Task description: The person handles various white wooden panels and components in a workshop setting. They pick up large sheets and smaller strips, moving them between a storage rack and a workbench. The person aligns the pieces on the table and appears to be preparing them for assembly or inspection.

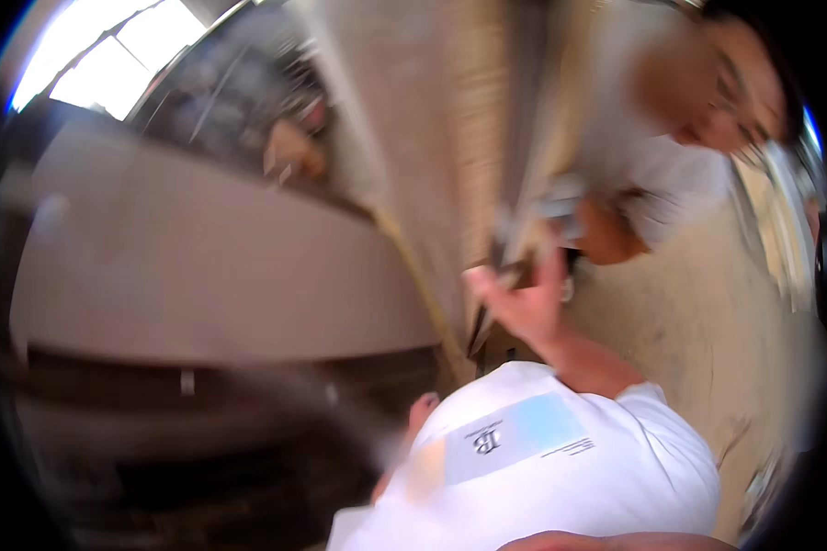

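Observation:
My right hand (528, 312) reaches forward at the near end of a stack of long boards (478, 138). Its thumb and fingers are spread, with the thumb side close to the boards' dark edge; blur hides whether they touch. Low beside my white shirt, only a small part of my left hand (422, 409) shows, its fingers mostly hidden. A broad grey-brown panel (220, 266) lies to the left, nearer to my left hand. Just beyond my right hand is a blurred grey object (563, 204) by another person's arm.
Another person (662, 174) in a light shirt bends close on the right, beside the boards. Tan floor (689, 331) stretches below them. Dark structure (202, 459) lies under the panel's near edge. Blurred clutter (248, 101) and a bright window (110, 64) are at the far left.

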{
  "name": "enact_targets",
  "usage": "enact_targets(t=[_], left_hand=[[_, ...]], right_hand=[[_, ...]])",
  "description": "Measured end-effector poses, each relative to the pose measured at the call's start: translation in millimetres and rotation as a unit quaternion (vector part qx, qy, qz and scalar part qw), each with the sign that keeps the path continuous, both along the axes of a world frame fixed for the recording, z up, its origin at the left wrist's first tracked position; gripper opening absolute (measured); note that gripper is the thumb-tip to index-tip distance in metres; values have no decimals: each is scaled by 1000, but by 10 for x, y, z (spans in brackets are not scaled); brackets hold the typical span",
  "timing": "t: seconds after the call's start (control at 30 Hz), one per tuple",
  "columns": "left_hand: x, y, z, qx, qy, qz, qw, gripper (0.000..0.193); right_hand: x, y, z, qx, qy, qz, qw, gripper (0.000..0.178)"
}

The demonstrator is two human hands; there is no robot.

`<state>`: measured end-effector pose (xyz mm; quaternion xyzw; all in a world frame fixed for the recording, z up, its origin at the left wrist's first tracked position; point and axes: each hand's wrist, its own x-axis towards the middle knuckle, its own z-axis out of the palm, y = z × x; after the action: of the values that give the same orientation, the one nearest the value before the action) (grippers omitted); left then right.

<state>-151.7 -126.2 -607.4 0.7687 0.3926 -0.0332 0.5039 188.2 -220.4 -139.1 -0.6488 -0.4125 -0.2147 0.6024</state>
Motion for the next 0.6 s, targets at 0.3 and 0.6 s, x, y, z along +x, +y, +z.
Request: enact_targets(t=[0.3, 0.6], left_hand=[[-394, 1191, 1629, 131, -136, 429, 883, 37], [-1228, 3089, 3610, 366, -357, 570, 643, 59]], right_hand=[[-128, -75, -399, 185, -177, 82, 963, 43], [-1360, 1563, 208, -59, -188, 460, 866, 19]])
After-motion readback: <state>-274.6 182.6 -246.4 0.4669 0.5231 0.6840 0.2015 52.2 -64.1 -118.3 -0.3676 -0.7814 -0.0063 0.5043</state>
